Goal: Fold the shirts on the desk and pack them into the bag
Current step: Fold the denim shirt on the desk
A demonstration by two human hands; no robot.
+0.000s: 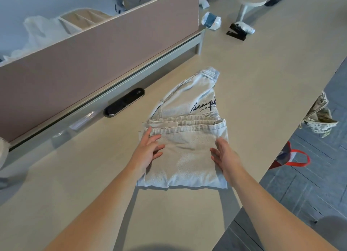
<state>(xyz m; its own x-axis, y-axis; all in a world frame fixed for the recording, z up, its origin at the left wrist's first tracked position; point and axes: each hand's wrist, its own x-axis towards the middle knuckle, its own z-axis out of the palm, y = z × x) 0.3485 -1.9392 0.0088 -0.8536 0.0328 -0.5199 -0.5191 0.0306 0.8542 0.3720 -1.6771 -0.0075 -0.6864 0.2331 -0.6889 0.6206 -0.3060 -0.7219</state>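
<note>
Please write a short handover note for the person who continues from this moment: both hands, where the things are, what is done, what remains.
Left hand: open, fingers flat on the left side of the pale denim shirt.
Right hand: open, pressing its right side.
The shirt lies on the desk, partly folded; the lettered end is not yet folded in.
The bag, with red handles, is on the floor past the desk's right edge.
Left: finish the fold and pack the shirt. A patterned cloth hangs at that edge; I cannot tell if it is a shirt.
</note>
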